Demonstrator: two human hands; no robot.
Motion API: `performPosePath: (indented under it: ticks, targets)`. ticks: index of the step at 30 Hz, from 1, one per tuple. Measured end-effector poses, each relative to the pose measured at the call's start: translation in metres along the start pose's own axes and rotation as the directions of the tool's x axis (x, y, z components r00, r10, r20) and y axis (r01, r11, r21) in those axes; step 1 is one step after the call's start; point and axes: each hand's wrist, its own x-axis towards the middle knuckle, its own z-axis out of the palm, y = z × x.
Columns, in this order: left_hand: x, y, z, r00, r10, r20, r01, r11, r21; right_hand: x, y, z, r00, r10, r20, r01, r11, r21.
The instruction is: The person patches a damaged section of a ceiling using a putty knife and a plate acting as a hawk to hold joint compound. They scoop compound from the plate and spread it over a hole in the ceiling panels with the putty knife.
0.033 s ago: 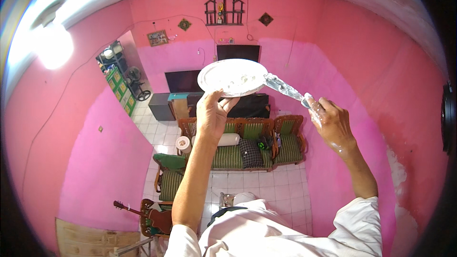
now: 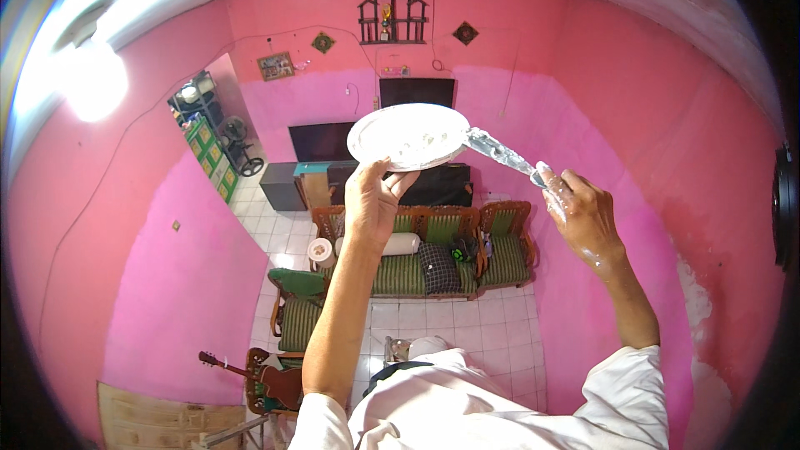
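My left hand point(image 2: 372, 200) is closed on the near rim of a round white plate point(image 2: 387, 135), holding it up with the thumb at the edge and fingers beneath. Lumps of white paste point(image 2: 429, 140) lie on the plate's glaring surface. In my right hand point(image 2: 581, 210) is a putty knife point(image 2: 504, 154), gripped at its handle end. Its long blade is smeared with white paste and points up and left, the tip meeting the plate's right rim. White smears mark my right fingers and wrist.
Far below are a green-striped wooden sofa point(image 2: 392, 279), armchairs point(image 2: 504, 258), a white bucket point(image 2: 320, 252) and a guitar point(image 2: 279, 385). A pink wall with a pale patch point(image 2: 696, 292) rises at right. A bright lamp point(image 2: 93, 79) hangs upper left.
The plate, the putty knife and both hands have shifted very slightly to the right. My grip on each is the same.
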Motion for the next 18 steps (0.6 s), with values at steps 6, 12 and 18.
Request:
performPosePath:
  ticks: [6, 12, 18]
  targets:
    - [0.003, -0.008, -0.011, 0.999, 0.032, -0.010, -0.032, 0.998, -0.054, -0.003, 0.003, 0.024, 0.970, 0.223, 0.092, -0.232, 0.761, 0.606]
    - [0.002, -0.014, -0.015, 0.999, 0.015, -0.038, -0.018, 0.996, -0.090, 0.003, -0.013, 0.053, 0.794, 0.131, 0.593, -0.533, -0.319, 0.784]
    - [0.005, -0.015, -0.029, 0.993, 0.036, -0.115, -0.046, 0.995, -0.084, -0.004, -0.012, 0.064, 0.747, 0.175, 0.642, -0.586, -0.283, 0.759]
